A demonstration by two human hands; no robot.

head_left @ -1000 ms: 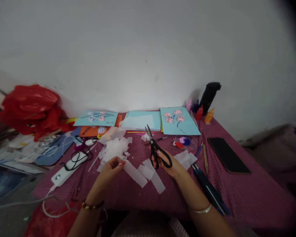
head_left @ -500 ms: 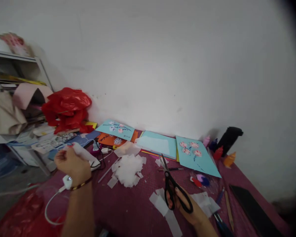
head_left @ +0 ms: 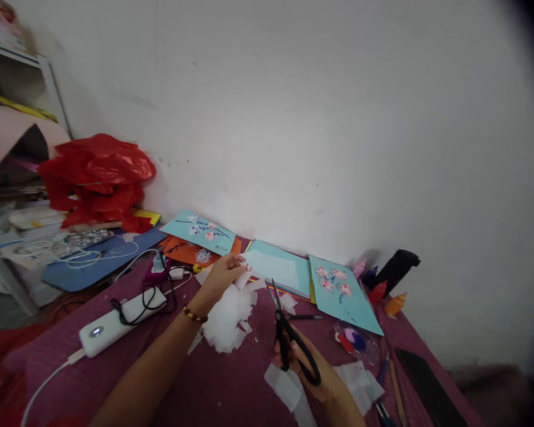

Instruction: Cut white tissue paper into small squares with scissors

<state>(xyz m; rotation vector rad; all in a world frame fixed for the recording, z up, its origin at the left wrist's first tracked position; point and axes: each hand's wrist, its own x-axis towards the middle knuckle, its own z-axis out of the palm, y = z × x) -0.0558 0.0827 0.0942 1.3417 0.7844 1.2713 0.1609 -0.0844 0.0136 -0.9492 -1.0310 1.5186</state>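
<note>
My left hand (head_left: 225,277) is closed on a thin white piece of paper (head_left: 244,274) with small red marks, held above a heap of cut white paper pieces (head_left: 226,326). Black-handled scissors (head_left: 281,323) are in my right hand (head_left: 315,370), their blades slightly apart and pointing up and away from me. Below and beside my right hand lie white paper strips (head_left: 285,385) and more translucent white pieces (head_left: 360,379). Between the scissor blades I see no paper.
Light blue cards with blossoms (head_left: 345,293) lean along the wall, beside a plain blue sheet (head_left: 302,276). A white power bank (head_left: 120,326) with cables lies left. Paint bottles (head_left: 396,304) and a black holder (head_left: 398,273) stand right. A red plastic bag (head_left: 100,178) sits at back left.
My left hand has moved right with the white paper, from over the power bank to above the paper heap. The scissors stay in my right hand. The view has shifted slightly.
</note>
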